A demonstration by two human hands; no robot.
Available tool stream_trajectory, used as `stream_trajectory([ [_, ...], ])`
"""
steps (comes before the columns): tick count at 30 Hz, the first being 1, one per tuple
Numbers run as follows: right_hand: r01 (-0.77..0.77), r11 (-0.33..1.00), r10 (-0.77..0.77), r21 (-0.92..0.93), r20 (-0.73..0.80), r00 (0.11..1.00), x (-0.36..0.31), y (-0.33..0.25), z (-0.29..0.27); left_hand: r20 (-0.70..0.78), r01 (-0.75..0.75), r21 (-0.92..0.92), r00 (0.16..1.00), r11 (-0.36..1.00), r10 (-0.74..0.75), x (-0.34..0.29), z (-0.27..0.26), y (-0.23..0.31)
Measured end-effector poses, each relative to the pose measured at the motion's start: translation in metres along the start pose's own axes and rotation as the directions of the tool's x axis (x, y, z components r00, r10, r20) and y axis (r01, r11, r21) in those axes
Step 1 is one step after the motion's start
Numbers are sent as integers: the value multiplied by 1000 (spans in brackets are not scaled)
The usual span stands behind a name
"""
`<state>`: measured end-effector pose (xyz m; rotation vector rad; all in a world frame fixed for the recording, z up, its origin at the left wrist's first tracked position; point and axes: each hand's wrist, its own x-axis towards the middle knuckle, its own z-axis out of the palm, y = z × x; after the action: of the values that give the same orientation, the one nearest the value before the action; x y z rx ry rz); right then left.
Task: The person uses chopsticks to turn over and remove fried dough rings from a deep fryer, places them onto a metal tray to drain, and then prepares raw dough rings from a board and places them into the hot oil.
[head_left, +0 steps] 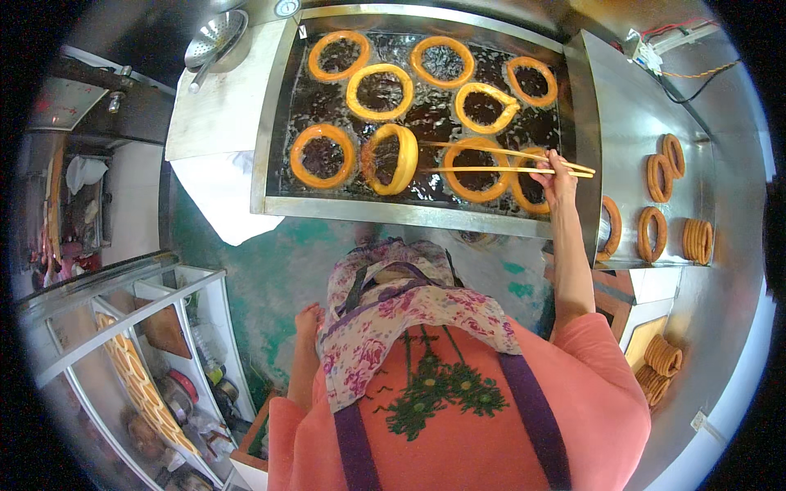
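Observation:
My right hand [557, 176] is closed around a pair of long wooden chopsticks [565, 167] above the right front of a rectangular frying vat [368, 207] of dark, bubbling oil. The chopsticks reach left, their tips just right of a tilted dough ring [405, 159]; whether they touch it I cannot tell. Its face to the left is browner, the outer side pale yellow. Several golden dough rings float around it, among them a misshapen ring [490, 127] and a browner ring [322, 155]. My left hand [308, 317] hangs low beside my apron, fingers loosely curled, nothing visible in it.
Fried rings [652, 233] stand on a metal tray [626, 123] right of the vat, with more stacked rings [661, 358] below. A metal strainer [216, 39] rests on the white-topped counter [221, 98] at left. A glass-sided cabinet [196, 286] holds pale rings [139, 376] at lower left.

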<state>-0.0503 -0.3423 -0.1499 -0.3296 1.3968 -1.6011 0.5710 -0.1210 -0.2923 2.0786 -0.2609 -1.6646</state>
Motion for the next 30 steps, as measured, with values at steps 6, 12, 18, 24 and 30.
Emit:
stream_trajectory([
  [6, 180, 955, -201, -235, -69, 977, -22, -43, 1, 6, 14, 38, 1000, 999, -15, 5, 19, 13],
  [12, 355, 921, -360, -163, -2, 933, -34, -73, 78, -15, 58, 41, 998, 997, -58, 33, 0, -7],
  [18, 339, 926, -319, -163, 136, 938, -38, -1, 196, -71, 104, 130, 993, 986, -96, 32, 3, 26],
  [24, 391, 905, -340, -167, 269, 901, -30, 13, 210, -59, 129, 52, 990, 990, -126, 48, -9, 41],
  [30, 509, 845, -526, -164, -81, 847, -63, -47, 186, -41, 147, 91, 989, 985, -144, 72, -24, 44],
])
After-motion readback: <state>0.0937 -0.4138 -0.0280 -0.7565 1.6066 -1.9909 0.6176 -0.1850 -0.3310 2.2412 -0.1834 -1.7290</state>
